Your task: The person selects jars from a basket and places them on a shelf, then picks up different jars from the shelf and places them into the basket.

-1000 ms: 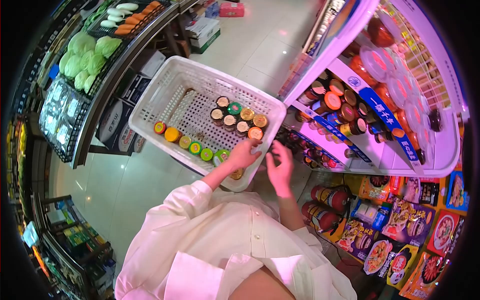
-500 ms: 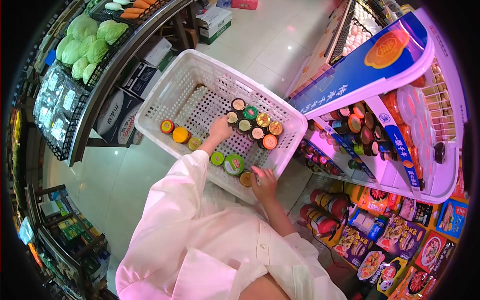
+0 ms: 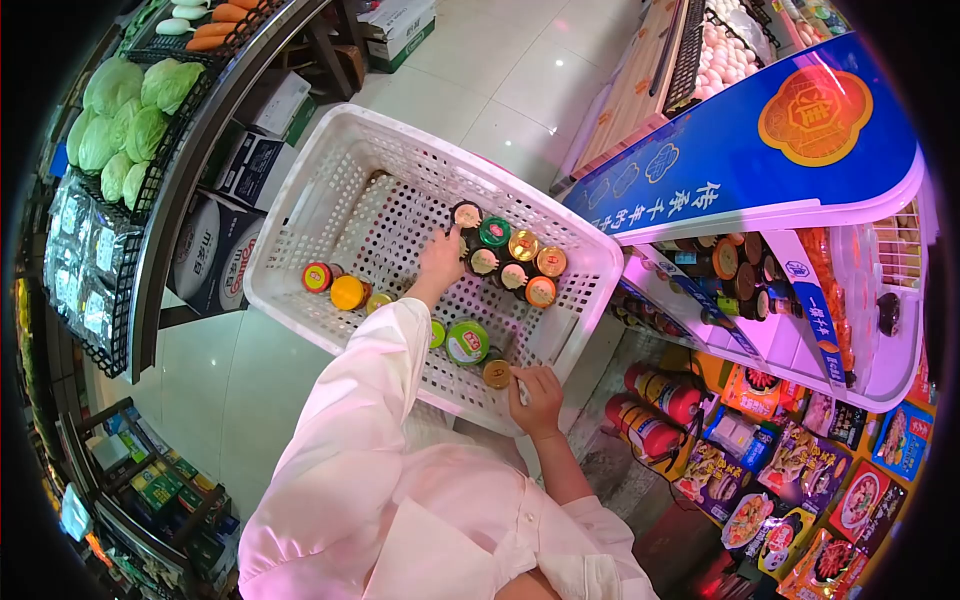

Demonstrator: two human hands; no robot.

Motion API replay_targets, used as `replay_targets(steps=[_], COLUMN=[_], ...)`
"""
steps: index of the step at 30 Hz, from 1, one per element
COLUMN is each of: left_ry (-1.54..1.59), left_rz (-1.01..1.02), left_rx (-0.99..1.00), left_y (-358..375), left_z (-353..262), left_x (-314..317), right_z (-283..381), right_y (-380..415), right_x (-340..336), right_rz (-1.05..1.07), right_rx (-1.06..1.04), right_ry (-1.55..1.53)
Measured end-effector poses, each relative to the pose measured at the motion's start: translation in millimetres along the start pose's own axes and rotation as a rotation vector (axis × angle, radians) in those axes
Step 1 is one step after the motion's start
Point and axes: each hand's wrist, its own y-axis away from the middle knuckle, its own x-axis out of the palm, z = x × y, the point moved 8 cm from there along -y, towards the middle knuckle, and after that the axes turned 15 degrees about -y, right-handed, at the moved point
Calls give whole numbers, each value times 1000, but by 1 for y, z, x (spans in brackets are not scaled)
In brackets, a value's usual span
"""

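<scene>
In a white perforated plastic crate [image 3: 290, 215] stand several jars with coloured lids. My left hand [image 3: 440, 262] reaches inside, fingers closed round a dark jar at the left of the back group and mostly covering it. A dark jar with a pale lid [image 3: 466, 213] is just beyond its fingertips. Beside these are a green-lidded jar [image 3: 495, 231], gold-lidded jars [image 3: 524, 244] and an orange-lidded jar [image 3: 540, 291]. My right hand [image 3: 538, 400] is at the near right corner, fingers curled together beside a brown-gold lid [image 3: 496, 374]; I cannot tell what they hold.
Left of the crate, a rack carries cabbages [image 3: 112, 115] and carrots [image 3: 222, 22], with cartons [image 3: 212, 250] beneath. A blue-fronted display shelf [image 3: 740, 140] with jars stands on the right. Fire extinguishers [image 3: 643, 425] and packaged food [image 3: 755, 390] lie below it.
My left hand has moved onto the jar at the left of the back group, covering its lid. My right hand has lowered and curled its fingers. The view has shifted slightly.
</scene>
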Motion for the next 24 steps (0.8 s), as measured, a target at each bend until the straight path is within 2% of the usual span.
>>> replay_targets(steps=[8, 14, 18, 21, 24], left_ry=[-186, -99, -63, -34, 101], left_rz=[19, 162, 225, 181, 5], left_rx=[72, 14, -52, -25, 48], left_y=[4, 24, 35, 61, 92], left_z=[1, 16, 37, 50, 59], left_x=[3, 17, -1, -35, -78], right_z=[-1, 0, 2, 3, -4], right_y=[1, 2, 5, 6, 9], right_x=[1, 1, -1, -2, -2], right_rz=[14, 15, 24, 11, 38], right_rx=[16, 0, -24, -67, -12], right_ry=[-1, -18, -14, -40, -43])
